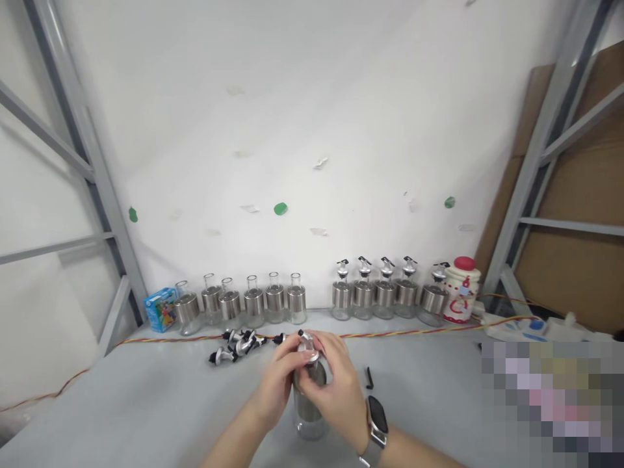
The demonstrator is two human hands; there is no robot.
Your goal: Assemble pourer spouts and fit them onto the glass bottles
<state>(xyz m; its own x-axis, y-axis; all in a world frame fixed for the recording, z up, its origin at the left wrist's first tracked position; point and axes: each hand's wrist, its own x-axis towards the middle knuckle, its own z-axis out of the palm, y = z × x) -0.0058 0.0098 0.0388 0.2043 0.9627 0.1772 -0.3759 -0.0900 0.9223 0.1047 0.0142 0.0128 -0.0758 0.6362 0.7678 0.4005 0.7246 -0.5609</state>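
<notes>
In front of me on the grey table stands a glass bottle (310, 426) with a metal sleeve, topped by a silver pourer stopper (311, 351). My left hand (279, 377) closes its fingers on the stopper from the left. From the right, my right hand (336, 377), with a watch on its wrist, wraps its fingers round the stopper and the bottle's neck, hiding much of both. Several loose pourer stoppers (244, 341) lie in a pile beyond my left hand. Right of my right hand lies a small black piece (369, 378).
Along the wall stand several bottles without stoppers (253, 299) at left and several with pourers (363, 296) at right. A blue box (161, 309) and a red-lidded jar (461, 291) flank the rows. A twisted cable (390, 333) crosses the table (146, 396); a power strip (517, 327) sits right.
</notes>
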